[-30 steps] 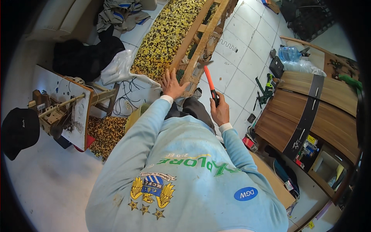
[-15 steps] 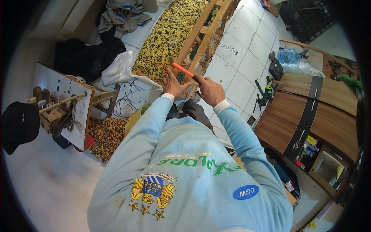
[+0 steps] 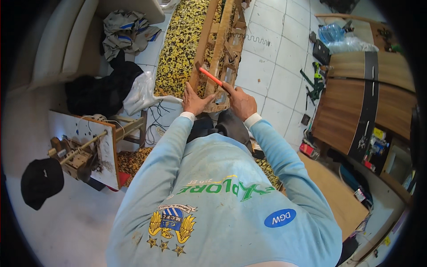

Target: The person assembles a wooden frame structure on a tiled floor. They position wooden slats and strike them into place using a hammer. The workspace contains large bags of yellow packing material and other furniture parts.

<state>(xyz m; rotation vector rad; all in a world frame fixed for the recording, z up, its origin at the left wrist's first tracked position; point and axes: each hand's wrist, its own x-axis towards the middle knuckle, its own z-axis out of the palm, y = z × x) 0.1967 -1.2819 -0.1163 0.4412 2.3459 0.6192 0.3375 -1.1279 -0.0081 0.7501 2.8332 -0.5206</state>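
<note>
Duly we listed one wooden frame point(image 3: 223, 33), ahead of us, long axis running away, our left hand point(image 3: 194, 102) spread at its near end, nearer the left rail point(image 3: 205, 40); one orange hammer point(image 3: 211, 77), gripped in our right hand point(image 3: 242, 103), slanting leftward over that rail.

A furniture workshop is being suggested: an orange-handled hammer point(image 3: 211, 77) is being gripped over a bare brown wooden frame point(image 3: 221, 38), while speckled yellow-and-black foam point(image 3: 178, 49) and a beige metal sewing machine point(image 3: 74, 163) are being seen nearby.
</note>
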